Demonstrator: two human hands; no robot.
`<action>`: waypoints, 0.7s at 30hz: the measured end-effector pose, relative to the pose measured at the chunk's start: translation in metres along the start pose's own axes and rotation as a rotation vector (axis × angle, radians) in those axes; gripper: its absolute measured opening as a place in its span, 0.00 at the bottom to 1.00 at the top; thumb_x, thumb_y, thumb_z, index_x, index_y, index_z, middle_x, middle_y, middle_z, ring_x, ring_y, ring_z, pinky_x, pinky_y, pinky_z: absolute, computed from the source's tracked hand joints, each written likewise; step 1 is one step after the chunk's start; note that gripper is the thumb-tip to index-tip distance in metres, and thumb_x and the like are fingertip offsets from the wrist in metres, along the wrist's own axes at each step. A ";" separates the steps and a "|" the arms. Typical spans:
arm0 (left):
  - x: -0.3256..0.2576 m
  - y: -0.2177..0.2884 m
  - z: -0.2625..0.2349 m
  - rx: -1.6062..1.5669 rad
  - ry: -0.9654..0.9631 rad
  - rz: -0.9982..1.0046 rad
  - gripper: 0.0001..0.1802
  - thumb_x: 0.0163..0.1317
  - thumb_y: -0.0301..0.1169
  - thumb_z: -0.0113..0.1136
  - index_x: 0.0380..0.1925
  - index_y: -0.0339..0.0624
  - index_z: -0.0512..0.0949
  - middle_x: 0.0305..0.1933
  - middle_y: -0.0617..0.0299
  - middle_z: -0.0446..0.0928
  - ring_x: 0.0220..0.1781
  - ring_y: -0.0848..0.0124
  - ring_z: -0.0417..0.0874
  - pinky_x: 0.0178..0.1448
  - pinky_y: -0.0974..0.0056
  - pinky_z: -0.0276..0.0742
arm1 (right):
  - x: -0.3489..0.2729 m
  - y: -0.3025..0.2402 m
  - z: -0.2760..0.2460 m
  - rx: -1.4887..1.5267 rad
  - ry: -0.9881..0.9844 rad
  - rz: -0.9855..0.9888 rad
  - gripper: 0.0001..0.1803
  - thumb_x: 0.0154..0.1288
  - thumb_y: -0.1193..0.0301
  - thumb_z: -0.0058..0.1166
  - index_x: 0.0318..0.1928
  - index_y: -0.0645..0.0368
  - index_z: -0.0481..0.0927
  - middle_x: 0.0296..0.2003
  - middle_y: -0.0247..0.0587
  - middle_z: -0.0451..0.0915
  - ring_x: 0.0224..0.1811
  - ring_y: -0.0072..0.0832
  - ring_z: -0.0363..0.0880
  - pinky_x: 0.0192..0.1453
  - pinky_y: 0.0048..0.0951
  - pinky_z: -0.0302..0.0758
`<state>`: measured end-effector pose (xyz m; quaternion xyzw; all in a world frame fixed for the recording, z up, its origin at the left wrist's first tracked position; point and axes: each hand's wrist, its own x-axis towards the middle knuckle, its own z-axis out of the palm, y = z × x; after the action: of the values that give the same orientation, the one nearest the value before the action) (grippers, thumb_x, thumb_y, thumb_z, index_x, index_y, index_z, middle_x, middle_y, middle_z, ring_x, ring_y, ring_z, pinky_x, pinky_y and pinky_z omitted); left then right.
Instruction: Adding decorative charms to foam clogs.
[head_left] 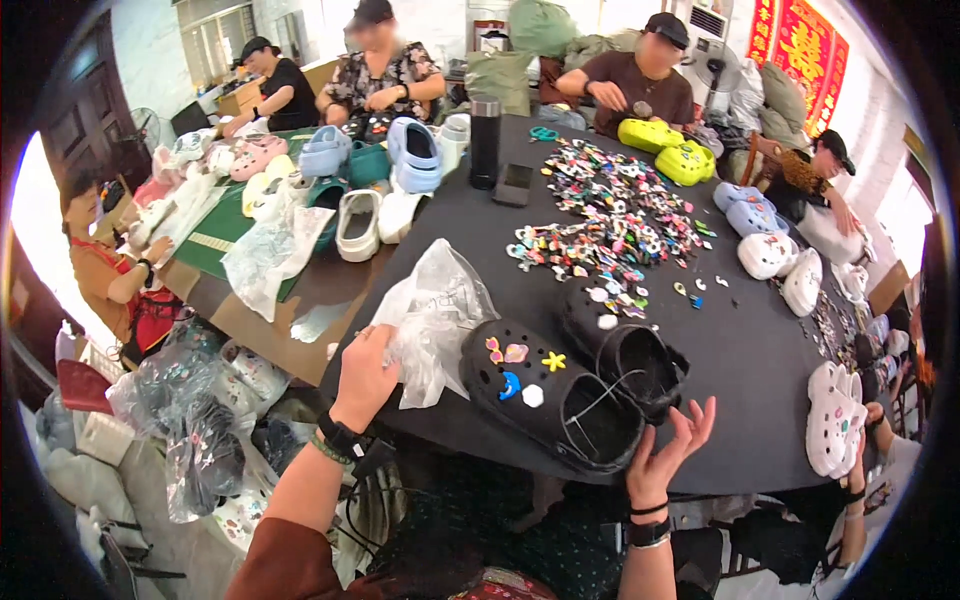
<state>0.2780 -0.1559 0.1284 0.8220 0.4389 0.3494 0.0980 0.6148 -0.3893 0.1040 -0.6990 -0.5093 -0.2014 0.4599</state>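
A pair of black clogs lies in front of me at the table's near edge, heels toward my right. The nearer clog carries charms: a yellow starfish, a blue dolphin, a white piece and pink ones. Its mate, the farther black clog, shows white charms, and a thin tie loops between their heels. My left hand is closed on the edge of a clear plastic bag that lies crumpled left of the clogs. My right hand has its fingers spread beside the heels and seems to touch the nearer one.
Loose colourful charms form a heap on the black table. A black bottle and a dark box stand behind. White clogs and green clogs lie at the right and back. Several people sit around; bagged shoes are at left.
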 end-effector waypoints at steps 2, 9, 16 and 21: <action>0.003 -0.009 -0.012 -0.045 0.163 -0.084 0.14 0.52 0.23 0.61 0.41 0.34 0.77 0.37 0.49 0.81 0.36 0.49 0.82 0.43 0.56 0.76 | 0.003 -0.003 -0.002 -0.038 -0.034 0.053 0.19 0.68 0.76 0.50 0.59 0.61 0.67 0.74 0.61 0.45 0.70 0.52 0.56 0.70 0.49 0.58; 0.033 -0.073 -0.090 -1.266 0.584 -0.433 0.16 0.66 0.23 0.56 0.54 0.37 0.72 0.50 0.58 0.79 0.46 0.67 0.82 0.46 0.63 0.80 | -0.004 0.003 -0.006 -0.069 -0.040 0.065 0.16 0.71 0.78 0.45 0.57 0.63 0.68 0.73 0.58 0.50 0.70 0.50 0.59 0.72 0.49 0.59; 0.152 -0.218 -0.154 -1.066 0.636 -0.356 0.25 0.67 0.29 0.58 0.61 0.38 0.64 0.50 0.55 0.77 0.50 0.64 0.80 0.53 0.61 0.80 | -0.002 -0.007 -0.006 -0.061 -0.048 0.063 0.12 0.71 0.78 0.44 0.53 0.65 0.68 0.72 0.56 0.54 0.70 0.50 0.59 0.72 0.48 0.58; 0.180 -0.322 -0.143 -0.937 0.447 -0.240 0.37 0.64 0.37 0.65 0.65 0.30 0.59 0.53 0.52 0.75 0.51 0.61 0.79 0.57 0.59 0.78 | -0.003 0.000 0.000 -0.049 -0.056 0.085 0.12 0.73 0.74 0.43 0.54 0.64 0.68 0.72 0.56 0.54 0.70 0.50 0.59 0.73 0.47 0.57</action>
<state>0.0406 0.1573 0.1709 0.5396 0.3370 0.6610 0.3980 0.6139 -0.3911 0.1016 -0.7364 -0.4868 -0.1747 0.4362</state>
